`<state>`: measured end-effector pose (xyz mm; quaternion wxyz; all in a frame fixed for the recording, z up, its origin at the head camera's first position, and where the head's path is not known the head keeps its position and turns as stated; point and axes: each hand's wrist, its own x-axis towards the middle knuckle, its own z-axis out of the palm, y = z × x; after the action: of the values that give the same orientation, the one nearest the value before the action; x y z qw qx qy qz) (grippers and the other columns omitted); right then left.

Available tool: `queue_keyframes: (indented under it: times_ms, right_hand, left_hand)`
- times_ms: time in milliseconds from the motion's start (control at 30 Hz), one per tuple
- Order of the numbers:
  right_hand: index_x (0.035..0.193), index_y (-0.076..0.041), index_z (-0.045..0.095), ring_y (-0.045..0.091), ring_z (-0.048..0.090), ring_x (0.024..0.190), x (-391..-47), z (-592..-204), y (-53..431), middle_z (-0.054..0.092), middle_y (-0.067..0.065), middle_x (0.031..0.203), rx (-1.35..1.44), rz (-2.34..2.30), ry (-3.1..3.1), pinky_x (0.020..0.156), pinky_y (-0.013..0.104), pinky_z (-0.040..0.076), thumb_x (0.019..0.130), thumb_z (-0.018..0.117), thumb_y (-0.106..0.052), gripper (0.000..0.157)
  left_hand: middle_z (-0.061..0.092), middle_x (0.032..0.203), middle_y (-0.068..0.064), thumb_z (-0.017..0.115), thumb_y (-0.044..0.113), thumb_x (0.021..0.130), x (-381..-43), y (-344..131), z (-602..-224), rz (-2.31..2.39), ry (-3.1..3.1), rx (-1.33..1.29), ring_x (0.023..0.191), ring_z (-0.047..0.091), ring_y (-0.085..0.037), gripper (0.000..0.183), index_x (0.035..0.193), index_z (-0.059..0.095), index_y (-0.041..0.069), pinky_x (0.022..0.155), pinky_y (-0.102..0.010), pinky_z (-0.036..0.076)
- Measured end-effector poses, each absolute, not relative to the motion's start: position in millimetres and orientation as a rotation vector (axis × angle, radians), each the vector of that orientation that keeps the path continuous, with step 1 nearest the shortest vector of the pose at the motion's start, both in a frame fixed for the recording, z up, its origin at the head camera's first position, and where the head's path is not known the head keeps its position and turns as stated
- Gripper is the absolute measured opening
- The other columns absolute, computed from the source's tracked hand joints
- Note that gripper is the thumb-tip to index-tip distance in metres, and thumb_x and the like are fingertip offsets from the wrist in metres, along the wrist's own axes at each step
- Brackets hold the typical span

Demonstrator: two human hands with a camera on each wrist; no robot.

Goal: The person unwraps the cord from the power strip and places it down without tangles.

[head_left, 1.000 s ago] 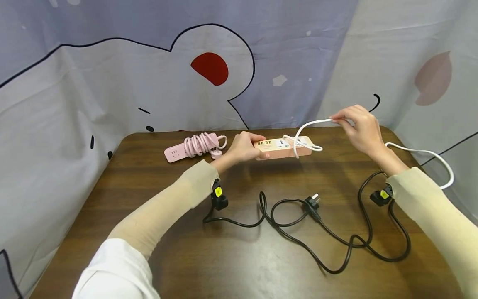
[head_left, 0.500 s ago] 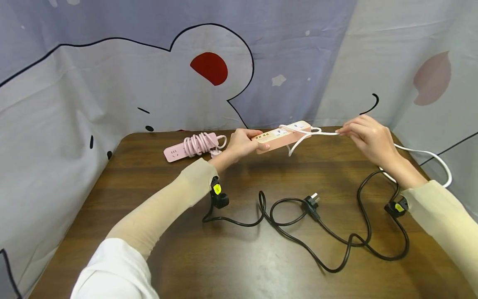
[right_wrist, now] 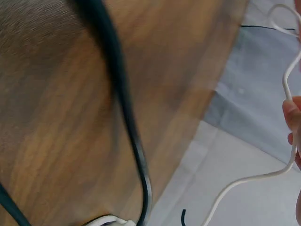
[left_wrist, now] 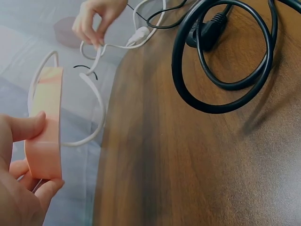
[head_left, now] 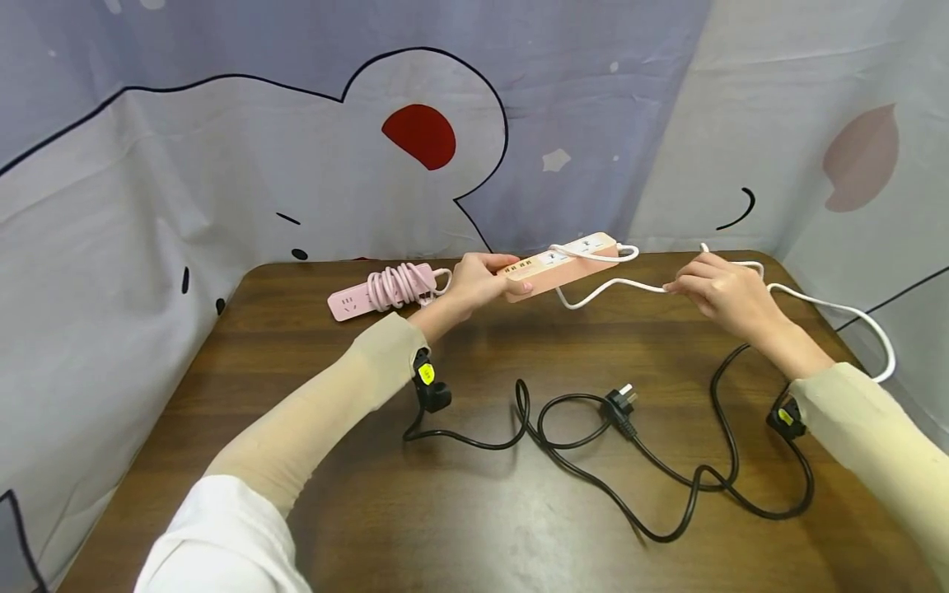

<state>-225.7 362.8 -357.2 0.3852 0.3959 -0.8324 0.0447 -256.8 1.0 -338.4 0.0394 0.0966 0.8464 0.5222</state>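
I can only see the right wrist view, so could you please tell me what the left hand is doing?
Observer: The left hand grips one end of an orange power strip.
Operator: Thank you; is there a second strip nearby?
Observer: Yes, a pink power strip lies on the table, with its pink cord wound around it.
Operator: And may I ask whether any black plug is in sight?
Observer: Yes, a black plug lies on the table beside a loop of black cable.
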Motion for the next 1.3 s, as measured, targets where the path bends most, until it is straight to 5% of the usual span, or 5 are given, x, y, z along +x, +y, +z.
queue_keyframes:
  times_ms: [333,633,800,1100,1300]
  right_hand:
    - [0.079,-0.005,0.068,0.025,0.06,0.071,-244,-381,353,0.067,0.007,0.074,0.933,-0.044,-2.275,0.059,0.04,0.05,0.067,0.075,0.002,0.015]
    - [0.118,0.003,0.062,0.042,0.06,0.103,-256,-382,334,0.065,0.026,0.113,0.912,0.226,-2.717,0.092,0.054,0.045,0.079,0.073,-0.004,0.041]
    - [0.13,0.001,0.053,0.043,0.05,0.124,-258,-380,319,0.056,0.026,0.131,0.931,0.516,-2.859,0.104,0.053,0.037,0.083,0.073,-0.013,0.053]
    - [0.127,-0.003,0.057,0.038,0.05,0.123,-248,-378,304,0.059,0.019,0.129,1.046,0.599,-2.647,0.104,0.05,0.035,0.079,0.078,-0.02,0.055]
    - [0.109,-0.003,0.07,0.03,0.056,0.109,-245,-385,303,0.069,0.012,0.111,1.287,0.513,-2.32,0.103,0.029,0.037,0.074,0.076,-0.003,0.035]
  left_hand:
    - [0.068,0.121,-0.006,0.083,0.021,0.07,-257,1,-341,1.575,2.526,0.403,0.096,0.059,-0.008,0.056,0.123,0.067,0.013,0.077,-0.018,0.044]
    - [0.067,0.123,-0.007,0.083,0.018,0.07,-257,3,-342,1.589,2.463,0.497,0.098,0.06,-0.009,0.056,0.123,0.067,0.01,0.078,-0.018,0.045]
    - [0.067,0.124,-0.007,0.083,0.018,0.071,-257,4,-343,1.586,2.466,0.507,0.098,0.06,-0.008,0.055,0.122,0.067,0.01,0.078,-0.018,0.045]
    - [0.068,0.121,-0.008,0.083,0.018,0.07,-257,2,-341,1.592,2.502,0.474,0.095,0.059,-0.008,0.055,0.122,0.067,0.009,0.075,-0.017,0.044]
    - [0.068,0.12,-0.007,0.083,0.019,0.07,-260,-2,-342,1.608,2.523,0.411,0.094,0.058,-0.009,0.054,0.121,0.068,0.011,0.075,-0.018,0.043]
